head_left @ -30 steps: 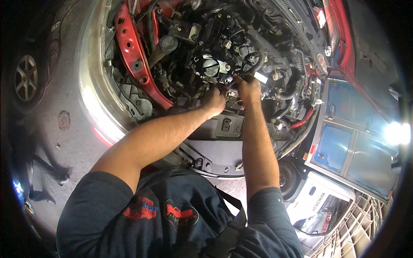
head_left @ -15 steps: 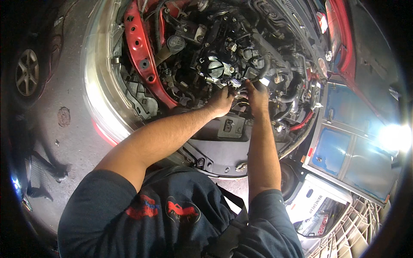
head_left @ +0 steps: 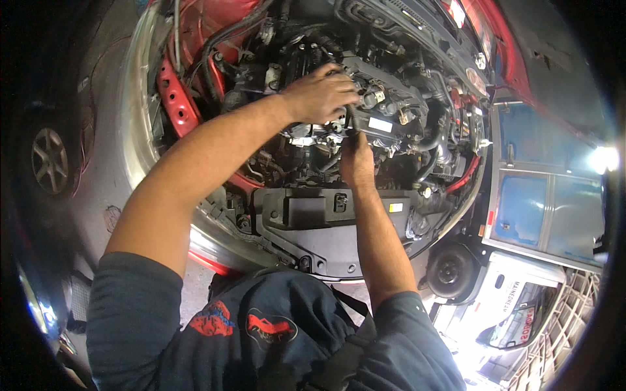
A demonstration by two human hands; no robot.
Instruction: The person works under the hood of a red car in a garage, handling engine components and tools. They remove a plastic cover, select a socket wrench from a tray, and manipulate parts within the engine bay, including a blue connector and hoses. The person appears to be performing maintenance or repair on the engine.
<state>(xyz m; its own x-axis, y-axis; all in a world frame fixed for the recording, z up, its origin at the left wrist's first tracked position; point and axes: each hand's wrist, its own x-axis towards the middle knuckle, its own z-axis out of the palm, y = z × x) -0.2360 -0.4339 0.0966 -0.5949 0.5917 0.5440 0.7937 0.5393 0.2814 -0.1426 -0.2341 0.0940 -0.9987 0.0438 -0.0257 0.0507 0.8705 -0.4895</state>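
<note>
The engine [head_left: 391, 133] sits in the engine bay [head_left: 177, 98], behind the radiator cover [head_left: 300, 212]; the person [head_left: 261, 313] stands before it. Over the engine, the left hand [head_left: 321, 96] is farther in than the right hand [head_left: 357, 163]. A spoked wheel [head_left: 49, 161] is far left; a tyre [head_left: 451, 272] and framed panels [head_left: 520, 205], right.

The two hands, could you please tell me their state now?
Left hand: curled over the engine; hold unclear.
Right hand: at black hose; grip unclear.

The hose [head_left: 354, 120] is black, the rail [head_left: 169, 90] red, the cabinet panels [head_left: 521, 203] blue.
</note>
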